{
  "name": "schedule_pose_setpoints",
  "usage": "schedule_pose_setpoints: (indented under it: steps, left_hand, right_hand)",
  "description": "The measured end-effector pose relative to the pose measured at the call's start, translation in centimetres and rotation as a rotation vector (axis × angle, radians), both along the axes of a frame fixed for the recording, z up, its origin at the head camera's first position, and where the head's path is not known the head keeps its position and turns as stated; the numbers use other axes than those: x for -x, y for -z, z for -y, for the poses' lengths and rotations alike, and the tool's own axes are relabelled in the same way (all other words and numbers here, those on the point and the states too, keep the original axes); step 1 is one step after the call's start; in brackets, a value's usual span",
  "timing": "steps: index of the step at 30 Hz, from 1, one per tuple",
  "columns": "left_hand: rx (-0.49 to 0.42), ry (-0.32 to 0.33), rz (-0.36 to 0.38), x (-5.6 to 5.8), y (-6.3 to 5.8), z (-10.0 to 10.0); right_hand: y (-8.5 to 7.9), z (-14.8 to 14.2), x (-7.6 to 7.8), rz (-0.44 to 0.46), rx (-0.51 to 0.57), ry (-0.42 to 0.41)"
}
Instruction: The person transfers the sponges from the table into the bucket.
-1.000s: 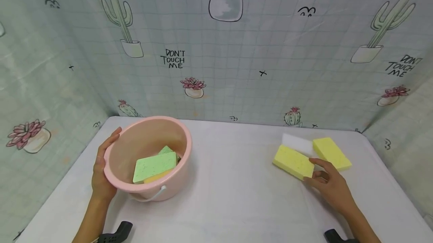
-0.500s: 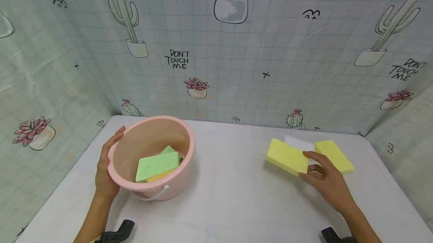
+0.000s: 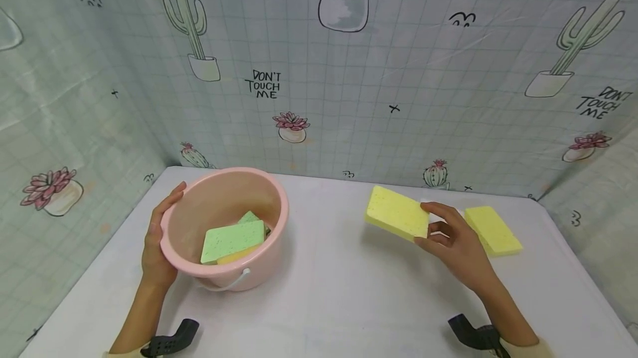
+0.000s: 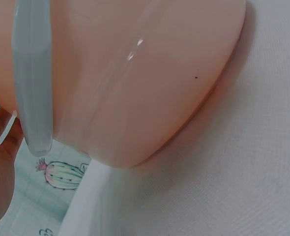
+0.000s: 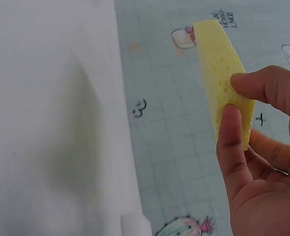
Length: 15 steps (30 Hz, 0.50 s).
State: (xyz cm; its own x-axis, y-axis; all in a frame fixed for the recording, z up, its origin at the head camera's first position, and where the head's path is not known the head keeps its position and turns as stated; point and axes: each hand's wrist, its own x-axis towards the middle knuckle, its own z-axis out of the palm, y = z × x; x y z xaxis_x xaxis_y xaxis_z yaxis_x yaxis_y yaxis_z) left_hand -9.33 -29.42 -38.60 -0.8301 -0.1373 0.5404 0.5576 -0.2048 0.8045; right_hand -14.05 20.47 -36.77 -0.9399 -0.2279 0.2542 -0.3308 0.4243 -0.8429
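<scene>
A pink bucket [image 3: 269, 247] stands at the left of the table, with two green sponges, the front one [image 3: 231, 240] in plain sight, and part of a yellow-orange one [image 3: 239, 254] inside. My left hand [image 3: 158, 247] rests along the bucket's outer left side, fingers stretched up beside the rim; its thumb is not clearly seen. In the left wrist view the bucket's pale handle [image 4: 33, 73] hangs in front of the wall. My right hand [image 3: 456, 244] pinches a yellow sponge [image 3: 397, 212] by its right end, above the table. The right wrist view shows thumb and fingertips on this sponge [image 5: 221, 64].
Another yellow sponge [image 3: 492, 230] lies on the white table [image 3: 324, 302] behind the right hand. A white block is almost wholly hidden by that hand. Cloth with printed cacti [image 3: 349, 86] hangs along the back and both sides.
My right hand has lifted the yellow sponge off the table and carried it left, toward the bucket. My left hand has stayed against the bucket. The view has shifted slightly.
</scene>
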Motion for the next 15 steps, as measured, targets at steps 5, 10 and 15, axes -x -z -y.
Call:
schedule_pose_setpoints:
  steps: [5,10,15]
  left_hand:
    - [-0.008,0.012,0.007,0.1,0.0,0.0]
    - [-0.009,0.007,0.011,0.1,0.1,0.1]
    - [-0.004,0.003,0.006,0.1,0.1,0.1]
  right_hand:
    - [-0.5,1.9,0.4,-0.011,0.040,-0.036]
    - [-1.1,3.5,0.8,-0.021,0.071,-0.067]
    - [-1.8,4.9,1.2,-0.031,0.087,-0.094]
